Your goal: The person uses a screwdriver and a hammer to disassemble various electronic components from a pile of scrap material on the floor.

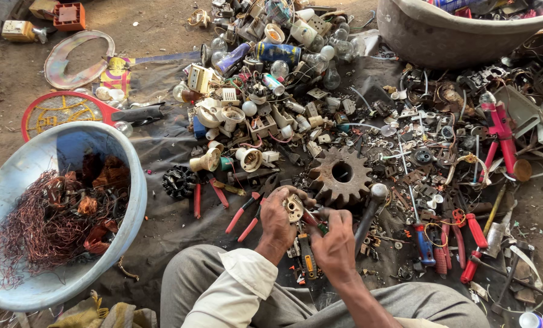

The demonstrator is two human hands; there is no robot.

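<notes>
Between the knees, low over the dark ground sheet [162,237], a small round cream-coloured electrical fitting [294,208] is held up in the left hand [277,222], whose fingers are clenched around its rim. The right hand [334,243] is closed on a slim tool with a red-and-green tip [317,222], which is pressed against the fitting; the tool's kind cannot be told.

The step appears to be one of prising the fitting apart. It would be done well if the fitting were gripped by its edge with the thumb kept out of the tool's line, and the force were directed away from the left palm, since a slip would drive the tip into the fingers.

Just beyond the hands, a large rusted iron gear wheel [340,176] is laid flat, with a round-headed steel hammer [373,203] beside it. Red-handled pliers [247,212] are lying to the left, near at hand. Copper wire scrap is heaped in a pale blue plastic basin [131,182] further left. Loose sockets, bulbs and screws are crowded all around, so that dropped parts could easily be lost.
</notes>
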